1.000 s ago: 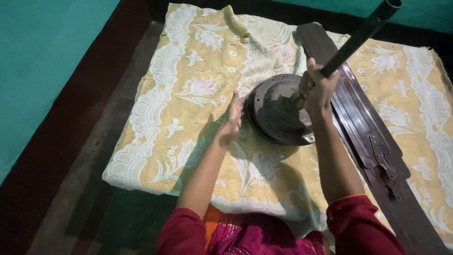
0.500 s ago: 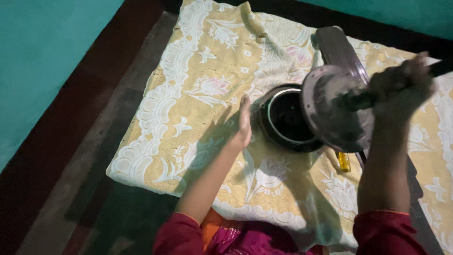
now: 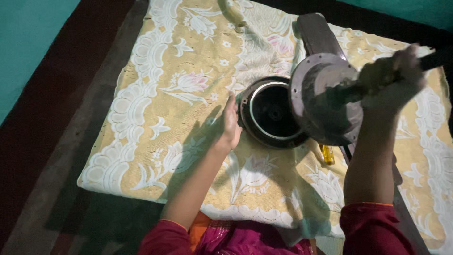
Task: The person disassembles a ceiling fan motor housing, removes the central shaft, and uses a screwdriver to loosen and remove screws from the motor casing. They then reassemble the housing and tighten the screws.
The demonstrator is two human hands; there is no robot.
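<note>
Your right hand [image 3: 394, 78] was closed tight round the dark rod that runs up to the right edge of frame, and on that rod the round grey cover [image 3: 325, 99] of the fan motor hung tilted, face toward you, lifted clear. A second earlier that cover sat flat on the motor, your hand lower on the rod; half a second earlier it had just come up. So the housing was apart: the lower shell [image 3: 272, 113] lay open on the cloth, dark inside with a pale ring round its rim, cover overlapping its right edge in view but raised off it.

Your left hand [image 3: 231, 125] lay with fingers straight and together, edge pressed to the shell's left rim, gripping nothing.

A fan blade [image 3: 317, 34] stretched away behind the cover. A small yellow-handled tool [image 3: 326, 154] lay on the cream floral cloth [image 3: 155, 108] just under the cover's lower edge. Cloth covered a dark floor beside a teal wall.
</note>
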